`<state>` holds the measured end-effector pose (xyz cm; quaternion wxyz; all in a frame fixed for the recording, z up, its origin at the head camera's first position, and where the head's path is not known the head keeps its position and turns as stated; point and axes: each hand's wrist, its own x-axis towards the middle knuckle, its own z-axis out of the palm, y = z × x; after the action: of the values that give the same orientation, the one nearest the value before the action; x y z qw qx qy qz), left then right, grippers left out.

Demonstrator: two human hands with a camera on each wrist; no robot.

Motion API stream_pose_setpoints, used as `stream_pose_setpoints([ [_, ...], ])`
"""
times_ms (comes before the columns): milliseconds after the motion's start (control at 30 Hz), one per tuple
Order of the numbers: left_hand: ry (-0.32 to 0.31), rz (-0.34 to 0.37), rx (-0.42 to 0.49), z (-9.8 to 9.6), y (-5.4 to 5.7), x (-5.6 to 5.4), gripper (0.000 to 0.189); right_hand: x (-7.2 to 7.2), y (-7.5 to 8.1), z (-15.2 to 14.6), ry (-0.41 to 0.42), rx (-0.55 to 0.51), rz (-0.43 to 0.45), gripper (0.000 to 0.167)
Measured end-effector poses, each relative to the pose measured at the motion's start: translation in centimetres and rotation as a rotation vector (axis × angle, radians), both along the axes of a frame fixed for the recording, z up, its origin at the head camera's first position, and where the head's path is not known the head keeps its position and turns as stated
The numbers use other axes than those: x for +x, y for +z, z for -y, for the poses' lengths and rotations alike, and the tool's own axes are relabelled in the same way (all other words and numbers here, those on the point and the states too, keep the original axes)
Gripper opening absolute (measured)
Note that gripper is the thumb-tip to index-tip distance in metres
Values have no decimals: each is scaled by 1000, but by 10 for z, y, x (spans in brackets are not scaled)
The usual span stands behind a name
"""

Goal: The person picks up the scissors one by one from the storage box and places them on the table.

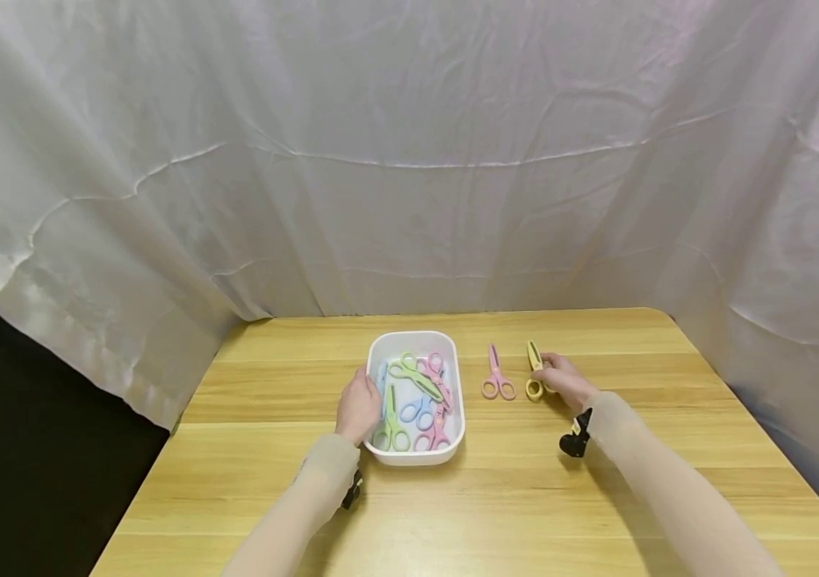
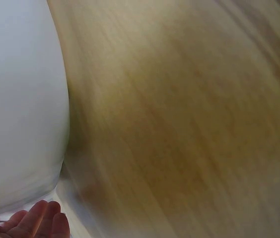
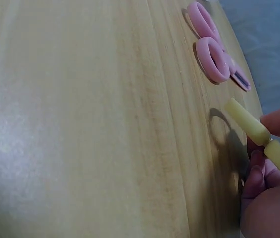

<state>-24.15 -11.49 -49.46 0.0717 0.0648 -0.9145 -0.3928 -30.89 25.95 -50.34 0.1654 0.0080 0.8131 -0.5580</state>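
Observation:
A white plastic box (image 1: 415, 460) stands on the table with several green, pink and blue scissors inside. At its left side my left hand (image 1: 359, 407) grips the wall near the rim; in the left wrist view the fingers (image 2: 33, 220) show beside the white wall. My right hand (image 1: 562, 380) pinches yellow scissors (image 1: 534, 357) between thumb and fingers, close to the handles. In the right wrist view the yellow handles (image 3: 249, 123) are raised off the wood and cast a shadow. Pink scissors (image 1: 496, 377) lie between the box and the right hand, blades pointing away.
The wooden table (image 1: 510, 513) runs back to a pale curtain (image 1: 438, 200), which also hangs along the sides. A dark area (image 1: 34, 449) lies beyond the table's left edge.

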Motion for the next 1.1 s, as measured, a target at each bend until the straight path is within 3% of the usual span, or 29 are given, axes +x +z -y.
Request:
stream_pose_setpoints([
  [700, 9, 12, 3, -1, 3, 3, 45, 6, 3, 8, 27, 141, -76, 64],
  [1100, 9, 25, 20, -1, 3, 2, 46, 2, -1, 5, 40, 209, -110, 66],
])
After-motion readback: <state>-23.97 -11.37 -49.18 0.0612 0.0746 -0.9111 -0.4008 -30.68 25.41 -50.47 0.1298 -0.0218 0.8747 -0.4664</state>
